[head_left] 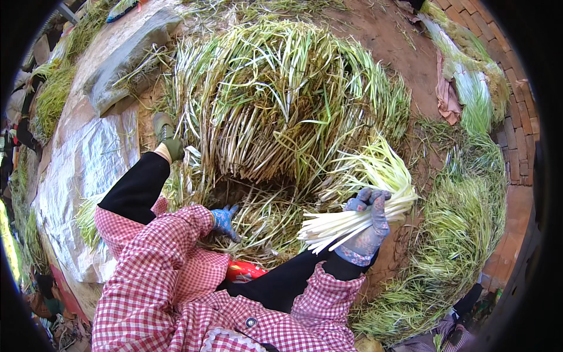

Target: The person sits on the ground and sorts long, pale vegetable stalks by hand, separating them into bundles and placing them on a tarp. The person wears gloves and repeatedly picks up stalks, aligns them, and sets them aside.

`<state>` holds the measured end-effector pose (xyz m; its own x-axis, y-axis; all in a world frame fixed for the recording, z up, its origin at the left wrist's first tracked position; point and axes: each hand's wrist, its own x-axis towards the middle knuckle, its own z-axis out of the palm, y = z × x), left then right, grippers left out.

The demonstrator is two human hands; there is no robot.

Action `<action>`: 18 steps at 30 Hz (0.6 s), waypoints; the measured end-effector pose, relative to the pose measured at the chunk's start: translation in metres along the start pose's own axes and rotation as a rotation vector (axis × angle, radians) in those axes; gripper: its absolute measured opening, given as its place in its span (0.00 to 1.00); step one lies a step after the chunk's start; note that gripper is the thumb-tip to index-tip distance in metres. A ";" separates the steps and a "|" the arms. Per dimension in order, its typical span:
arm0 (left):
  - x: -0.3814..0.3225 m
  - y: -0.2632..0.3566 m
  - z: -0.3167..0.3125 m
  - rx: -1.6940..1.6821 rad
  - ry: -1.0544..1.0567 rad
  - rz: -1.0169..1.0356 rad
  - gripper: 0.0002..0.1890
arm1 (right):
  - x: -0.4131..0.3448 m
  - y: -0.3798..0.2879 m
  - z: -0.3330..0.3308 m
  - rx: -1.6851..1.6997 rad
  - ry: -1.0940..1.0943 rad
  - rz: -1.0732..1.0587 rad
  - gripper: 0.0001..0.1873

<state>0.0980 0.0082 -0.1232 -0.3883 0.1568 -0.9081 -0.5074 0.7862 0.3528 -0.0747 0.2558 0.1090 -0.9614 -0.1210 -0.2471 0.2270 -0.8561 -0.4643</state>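
In a floral work glove, my right hand (367, 229) grips a bunch of pale, cleaned leafy stalks (332, 226), perhaps garlic chives. Their white ends point left and their yellow-green leaves fan out above the fist. My left hand (225, 223), in a blue floral glove, is empty with fingers spread, low over loose leaf litter (268, 233). Straight ahead lies a big heap of uncleaned stalks (246, 136), brown stem ends facing me and green leaves draped over the top.
Discarded leaves (453, 220) form a long pile on the right. Bundled stalks (473, 92) lie beyond, beside brick paving (519, 132). A white plastic sheet (83, 189) and a grey sack (132, 57) cover ground at left. My shoe (168, 134) rests left of the heap.
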 end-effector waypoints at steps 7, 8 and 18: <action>-0.007 -0.008 0.003 -0.217 -0.207 0.161 0.35 | 0.000 -0.001 -0.004 -0.054 -0.020 -0.058 0.15; -0.018 -0.005 -0.001 -0.231 -0.172 0.212 0.35 | -0.002 -0.003 -0.006 -0.056 -0.028 -0.050 0.15; -0.214 0.093 -0.084 -0.341 0.193 0.738 0.42 | -0.001 -0.028 -0.016 0.068 -0.023 -0.191 0.10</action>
<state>0.0689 -0.0026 0.1226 -0.8215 0.4313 -0.3730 -0.2639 0.2923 0.9192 -0.0771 0.2878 0.1082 -0.9895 0.0354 -0.1399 0.0304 -0.8964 -0.4422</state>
